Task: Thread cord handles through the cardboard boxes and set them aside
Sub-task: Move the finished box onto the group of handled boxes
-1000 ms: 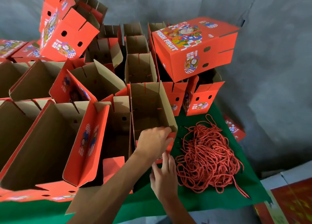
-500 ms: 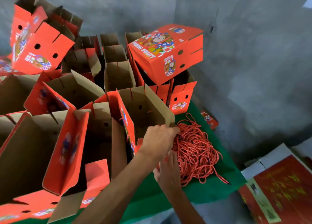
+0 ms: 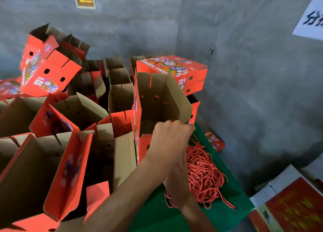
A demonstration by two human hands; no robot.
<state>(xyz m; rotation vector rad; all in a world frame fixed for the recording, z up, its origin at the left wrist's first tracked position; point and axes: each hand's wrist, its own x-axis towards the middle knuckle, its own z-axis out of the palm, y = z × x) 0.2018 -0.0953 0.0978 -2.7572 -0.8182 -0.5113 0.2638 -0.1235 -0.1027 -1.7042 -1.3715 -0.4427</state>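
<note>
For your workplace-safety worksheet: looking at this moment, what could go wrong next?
1. The open box held by the left hand could bump the closed box perched on the stack behind it.
2. The tangled red cords near the right hand may snag.

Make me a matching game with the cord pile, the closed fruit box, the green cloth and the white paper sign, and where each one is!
Things:
1. pile of red cords
2. closed "FRESH FRUIT" box
3. green cloth
4. white paper sign

Places:
A. stuck on the grey wall, upper right
B. stacked on top of open boxes at the back
C. spread over the table, under the cords
D. lying just right of the two hands

Pairs: 1-D, 2-B, 3-C, 4-A
</note>
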